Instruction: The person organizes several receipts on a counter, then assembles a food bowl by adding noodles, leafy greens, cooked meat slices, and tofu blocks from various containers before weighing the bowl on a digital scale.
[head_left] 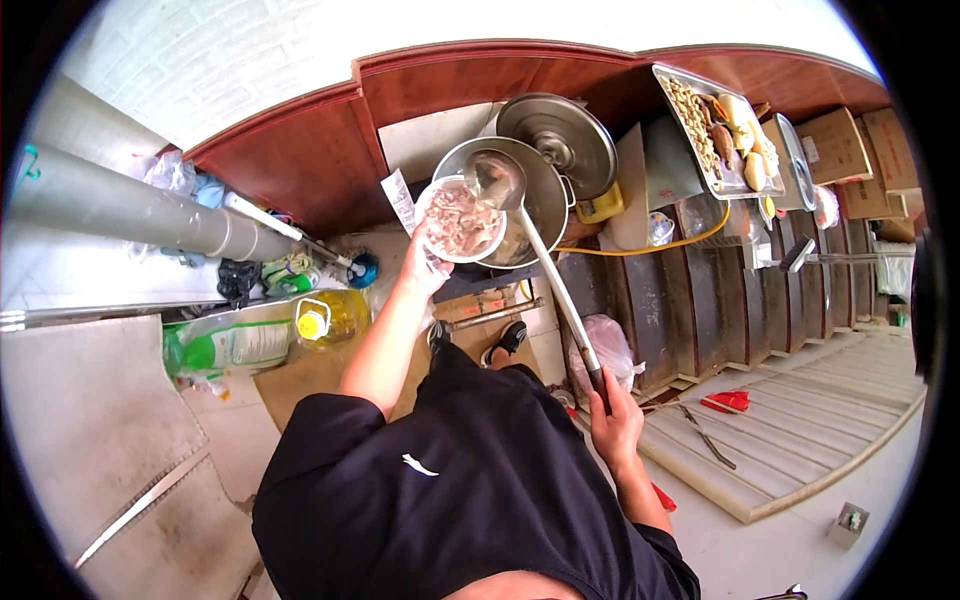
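My left hand (pixel 424 268) is closed on the rim of a white bowl (pixel 502 232) full of pale pink sliced meat (pixel 460 218). A printed paper slip (pixel 397 198) sticks up beside the bowl; whether my fingers pinch it I cannot tell. My right hand (pixel 616 424) grips the dark end of a long-handled metal ladle (pixel 562 290). The ladle's scoop is at the bowl's right edge, over a large steel pot (pixel 551 185). Whether the scoop touches the bowl is unclear, and the bowl and scoop hide part of the pot's inside.
Behind the pot leans a round steel lid (pixel 572 150). A yellow hose (pixel 640 252) runs right, past stairs (pixel 690 300). Up there rests a metal tray (pixel 745 186) of food. To my left stand an oil jug (pixel 345 318) and a grey pipe (pixel 130 210). A pink plastic bag (pixel 605 345) lies near the ladle handle.
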